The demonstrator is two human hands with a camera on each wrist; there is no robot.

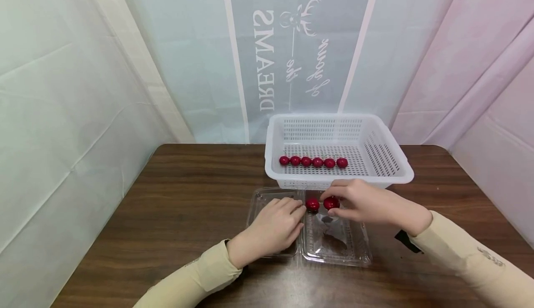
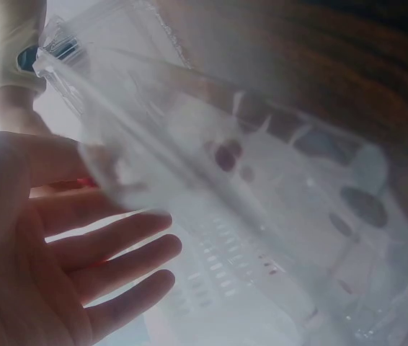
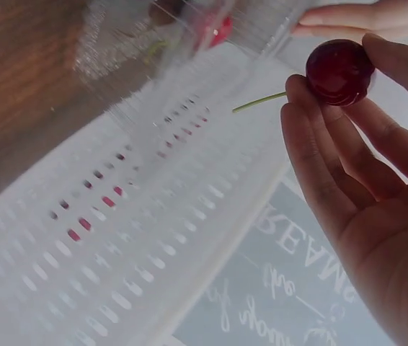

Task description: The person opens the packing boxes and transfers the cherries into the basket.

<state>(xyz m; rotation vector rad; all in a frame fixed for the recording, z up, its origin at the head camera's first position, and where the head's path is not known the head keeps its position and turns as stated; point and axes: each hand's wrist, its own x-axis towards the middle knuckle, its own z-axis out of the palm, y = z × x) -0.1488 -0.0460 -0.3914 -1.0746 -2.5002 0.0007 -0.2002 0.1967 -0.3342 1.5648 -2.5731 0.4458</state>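
Observation:
My right hand (image 1: 367, 203) pinches a dark red cherry (image 3: 339, 72) between thumb and fingertips, its green stem sticking out. A second cherry (image 1: 312, 204) lies just left of it, at the far end of the right half of a clear plastic clamshell box (image 1: 335, 257). The box lies unfolded on the table, both halves side by side. Over its left half is my left hand (image 1: 273, 227), with fingertips near the fold beside the second cherry. In the left wrist view its fingers (image 2: 128, 241) are extended and apart, and the palm holds nothing.
A white perforated plastic basket (image 1: 385, 180) stands right behind the box. Inside it, several cherries (image 1: 318, 162) sit in a row along the near side. The brown wooden table (image 1: 179, 196) reaches back to a grey printed curtain (image 1: 292, 67); pale curtains hang at both sides.

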